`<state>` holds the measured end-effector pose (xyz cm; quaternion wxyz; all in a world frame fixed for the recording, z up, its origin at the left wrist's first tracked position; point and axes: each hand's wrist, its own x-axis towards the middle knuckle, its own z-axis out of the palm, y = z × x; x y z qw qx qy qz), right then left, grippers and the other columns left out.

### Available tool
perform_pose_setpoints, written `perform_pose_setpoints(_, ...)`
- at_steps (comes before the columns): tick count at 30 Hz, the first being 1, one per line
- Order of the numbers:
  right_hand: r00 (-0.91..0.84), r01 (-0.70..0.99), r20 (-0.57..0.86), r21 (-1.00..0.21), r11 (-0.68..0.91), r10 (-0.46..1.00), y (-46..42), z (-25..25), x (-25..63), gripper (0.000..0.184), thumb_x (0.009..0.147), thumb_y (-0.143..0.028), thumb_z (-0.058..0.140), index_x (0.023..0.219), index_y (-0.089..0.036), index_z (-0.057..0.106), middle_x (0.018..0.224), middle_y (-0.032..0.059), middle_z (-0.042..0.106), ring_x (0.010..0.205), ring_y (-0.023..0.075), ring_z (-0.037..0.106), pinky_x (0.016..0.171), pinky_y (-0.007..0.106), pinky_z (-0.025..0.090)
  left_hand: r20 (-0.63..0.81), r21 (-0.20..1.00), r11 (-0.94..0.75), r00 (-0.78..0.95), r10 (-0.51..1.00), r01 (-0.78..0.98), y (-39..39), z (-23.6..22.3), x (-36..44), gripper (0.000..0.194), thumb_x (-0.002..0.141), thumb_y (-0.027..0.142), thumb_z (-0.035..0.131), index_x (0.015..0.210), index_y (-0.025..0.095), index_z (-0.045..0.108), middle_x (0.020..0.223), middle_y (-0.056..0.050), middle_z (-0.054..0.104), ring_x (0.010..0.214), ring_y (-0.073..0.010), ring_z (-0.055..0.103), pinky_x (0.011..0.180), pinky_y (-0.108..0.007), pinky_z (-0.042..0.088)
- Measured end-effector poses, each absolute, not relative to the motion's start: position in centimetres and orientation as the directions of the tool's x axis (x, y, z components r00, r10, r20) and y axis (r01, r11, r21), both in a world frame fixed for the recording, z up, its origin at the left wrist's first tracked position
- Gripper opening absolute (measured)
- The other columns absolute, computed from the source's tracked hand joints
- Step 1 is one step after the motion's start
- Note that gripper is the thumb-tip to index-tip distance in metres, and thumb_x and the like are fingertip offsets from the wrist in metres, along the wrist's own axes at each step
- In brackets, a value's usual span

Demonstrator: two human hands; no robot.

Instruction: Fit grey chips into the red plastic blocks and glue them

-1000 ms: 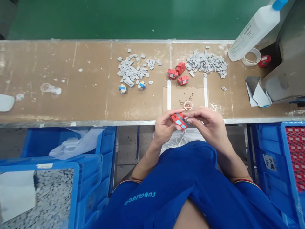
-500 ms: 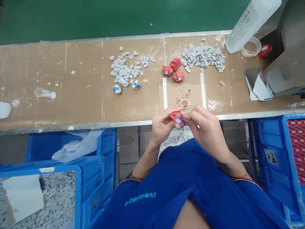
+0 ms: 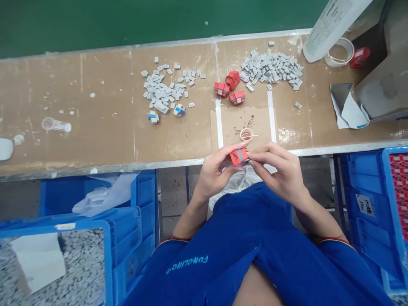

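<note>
Two bare hands work over the front edge of the tabletop (image 3: pixel 83 102). The left hand (image 3: pixel 215 174), fingers curled, grips the near left end of a red block (image 3: pixel 239 157) banded with a grey strip; the right hand (image 3: pixel 280 172), also closed, pinches its right end with the fingertips. Across the tabletop, from left to right, lie a clear plastic scoop (image 3: pixel 55 125), a loose pile of grey tiles (image 3: pixel 161 87), two small multicoloured cubes (image 3: pixel 153 117) (image 3: pixel 179 110), three more red blocks (image 3: pixel 227 85), a small cup (image 3: pixel 246 134) between two white tape strips (image 3: pixel 218 127) (image 3: pixel 271 114), a second pile of grey tiles (image 3: pixel 270 66), and a white bottle (image 3: pixel 331 29). Below sit a blue crate of grey tiles (image 3: pixel 124 250) and a blue crate of red pieces (image 3: pixel 387 204). Green flooring (image 3: pixel 127 25) lies beyond.
</note>
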<state>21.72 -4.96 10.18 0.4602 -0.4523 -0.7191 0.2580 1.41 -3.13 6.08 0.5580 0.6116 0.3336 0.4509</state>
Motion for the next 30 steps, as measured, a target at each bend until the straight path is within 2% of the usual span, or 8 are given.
perform_pose_setpoints(5,-0.201,0.418,0.459,-0.758,0.500,0.865,-4.8,10.5,21.9,0.014,0.099,-0.014,0.067,0.105,-0.023,0.075,0.084,0.0016,0.068,0.073,0.0127,0.065,0.064,0.025,0.054,0.237,0.971,-0.225,0.387,0.891,-0.076,-3.0,6.6,1.6,0.046,0.098,0.022,0.073,0.143,0.028,0.068,0.138,-0.010,0.076,0.126,-0.0280,0.075,0.105,-0.040,0.065)
perform_pose_setpoints(11,-0.201,0.404,0.432,-0.781,0.477,0.879,-4.8,9.9,21.7,0.011,0.099,-0.014,0.067,0.100,-0.023,0.074,0.077,-0.0018,0.061,0.064,0.0106,0.058,0.059,0.024,0.049,0.287,0.955,-0.292,0.406,0.868,-0.051,-2.5,6.6,1.3,0.044,0.096,0.020,0.075,0.139,0.027,0.070,0.137,-0.009,0.077,0.124,-0.0272,0.076,0.107,-0.040,0.065)
perform_pose_setpoints(17,-0.221,0.388,0.464,-0.765,0.514,0.858,-4.6,10.0,21.3,0.014,0.099,-0.012,0.067,0.106,-0.021,0.074,0.086,0.0014,0.068,0.074,0.0118,0.065,0.065,0.025,0.054,0.280,0.959,-0.275,0.388,0.878,-0.068,-2.5,6.9,0.7,0.049,0.094,0.019,0.077,0.142,0.028,0.069,0.138,-0.008,0.077,0.124,-0.0254,0.076,0.105,-0.036,0.065)
perform_pose_setpoints(21,-0.245,0.346,0.452,-0.786,0.512,0.858,-4.6,10.3,21.5,0.010,0.099,-0.016,0.070,0.107,-0.020,0.075,0.088,0.0022,0.072,0.075,0.0122,0.068,0.066,0.025,0.057,0.305,0.952,-0.267,0.391,0.868,-0.151,-2.2,7.1,0.5,0.047,0.096,0.025,0.077,0.142,0.026,0.069,0.138,-0.011,0.076,0.122,-0.0259,0.077,0.106,-0.038,0.065)
perform_pose_setpoints(26,-0.076,0.436,0.537,-0.740,0.513,0.840,-5.6,10.5,20.2,0.021,0.098,-0.010,0.070,0.113,-0.023,0.075,0.102,0.0064,0.079,0.093,0.0182,0.077,0.079,0.032,0.064,0.389,0.920,-0.353,0.292,0.874,-0.169,-2.1,6.9,1.2,0.050,0.089,0.030,0.085,0.137,0.028,0.073,0.133,-0.009,0.078,0.118,-0.0263,0.078,0.100,-0.037,0.067)
perform_pose_setpoints(30,0.011,0.510,0.571,-0.709,0.487,0.821,-6.5,10.4,18.8,0.024,0.097,-0.005,0.067,0.112,-0.023,0.072,0.103,0.0072,0.079,0.092,0.0186,0.078,0.078,0.033,0.064,0.478,0.876,-0.456,0.149,0.866,-0.158,-2.6,6.5,2.0,0.056,0.081,0.025,0.092,0.133,0.032,0.075,0.124,-0.004,0.082,0.112,-0.0238,0.080,0.094,-0.035,0.069)
